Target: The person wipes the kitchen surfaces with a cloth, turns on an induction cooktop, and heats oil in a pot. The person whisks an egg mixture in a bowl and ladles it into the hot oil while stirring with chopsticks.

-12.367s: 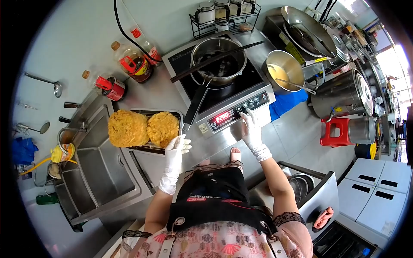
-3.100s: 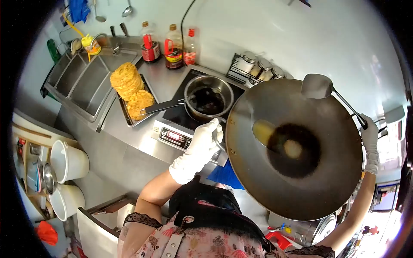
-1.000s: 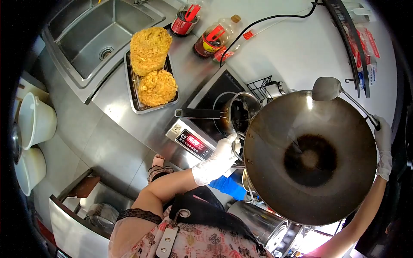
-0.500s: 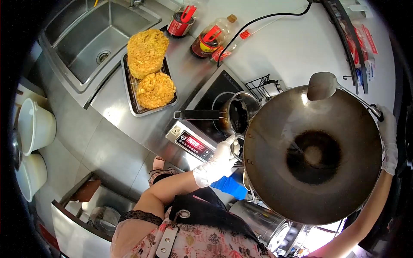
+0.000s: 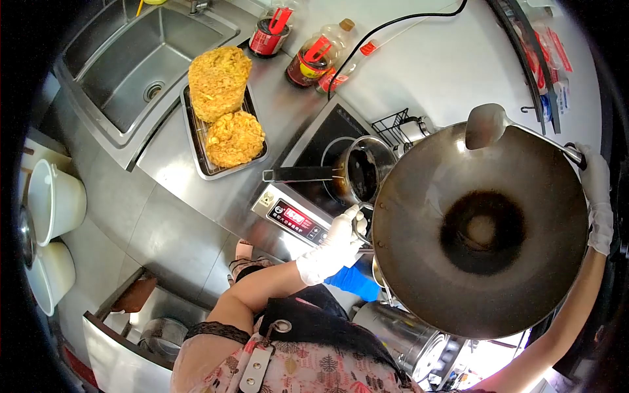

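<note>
A large dark wok (image 5: pixel 419 262), lifted off the counter, has a blackened ring at its bottom and nothing in it. My gloved left hand (image 5: pixel 334 245) is closed around the metal loop handle on its left side. At the far rim my gloved right hand (image 5: pixel 595 180) supports the right side, its fingers partly hidden behind the wok. The black-tipped handle of a metal spatula (image 5: pixel 486 126) runs into that hand, and its blade hangs over the rim. Left of the wok, a saucepan (image 5: pixel 362 171) with dark liquid sits on the induction cooker (image 5: pixel 295 219).
A tray (image 5: pixel 208 175) holds two golden fried noodle cakes (image 5: pixel 234 139) beside the sink (image 5: pixel 141 59). Sauce bottles (image 5: pixel 314 62) stand along the wall. A black cord (image 5: pixel 393 27) runs behind. White buckets (image 5: pixel 57 200) and an open drawer (image 5: pixel 141 321) are at lower left.
The wok has shifted slightly to the right, with my right hand and the spatula moving along. My left hand keeps its hold on the loop handle. The view has shifted slightly.
</note>
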A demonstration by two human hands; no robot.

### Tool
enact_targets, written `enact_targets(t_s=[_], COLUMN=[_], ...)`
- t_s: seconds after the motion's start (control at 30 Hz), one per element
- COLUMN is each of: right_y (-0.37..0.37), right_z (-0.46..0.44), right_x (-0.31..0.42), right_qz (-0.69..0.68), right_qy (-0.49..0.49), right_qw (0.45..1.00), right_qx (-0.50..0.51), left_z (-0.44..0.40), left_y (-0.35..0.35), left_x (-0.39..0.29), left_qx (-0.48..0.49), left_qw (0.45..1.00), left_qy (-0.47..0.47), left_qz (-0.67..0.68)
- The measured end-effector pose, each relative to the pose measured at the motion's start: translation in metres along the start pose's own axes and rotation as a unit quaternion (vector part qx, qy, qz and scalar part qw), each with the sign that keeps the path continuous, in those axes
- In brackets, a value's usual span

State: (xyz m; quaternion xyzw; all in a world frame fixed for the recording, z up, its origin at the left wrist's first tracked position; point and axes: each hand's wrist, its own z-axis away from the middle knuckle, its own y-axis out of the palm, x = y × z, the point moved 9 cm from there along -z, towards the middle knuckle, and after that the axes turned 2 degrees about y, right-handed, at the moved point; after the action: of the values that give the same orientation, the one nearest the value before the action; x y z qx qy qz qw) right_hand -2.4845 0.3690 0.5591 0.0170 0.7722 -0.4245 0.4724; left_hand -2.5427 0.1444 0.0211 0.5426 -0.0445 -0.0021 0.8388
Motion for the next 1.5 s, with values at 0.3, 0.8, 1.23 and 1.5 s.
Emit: enact_targets(t_s=[0.3,0.8,1.23,1.5], right_y=[-0.019,-0.042,-0.053,-0.068], right_z=[-0.009,-0.033,-0.059,-0.059], right_x=[0.019,0.042,0.039,0.059], right_qz=[0.016,0.078,-0.062,0.056], right_qy=[-0.029,-0.062,-0.083,-0.116], right_qw=[0.999,0.995,0.993,0.990], right_qx=[-0.030,-0.021,-0.049,-0.059], left_z=[-0.003,-0.006,-0.012,-0.012], left_y=[-0.004,-0.002,-0.003,-0.005], left_x=[0.003,0.015,0.020,0.022], left_qx=[-0.059,-0.017,0.041,0.020], left_qw=[0.997,0.997,0.997,0.998], left_qy=[0.010,-0.014,-0.023,-0.024], left_qz=[0.051,0.080,0.062,0.045])
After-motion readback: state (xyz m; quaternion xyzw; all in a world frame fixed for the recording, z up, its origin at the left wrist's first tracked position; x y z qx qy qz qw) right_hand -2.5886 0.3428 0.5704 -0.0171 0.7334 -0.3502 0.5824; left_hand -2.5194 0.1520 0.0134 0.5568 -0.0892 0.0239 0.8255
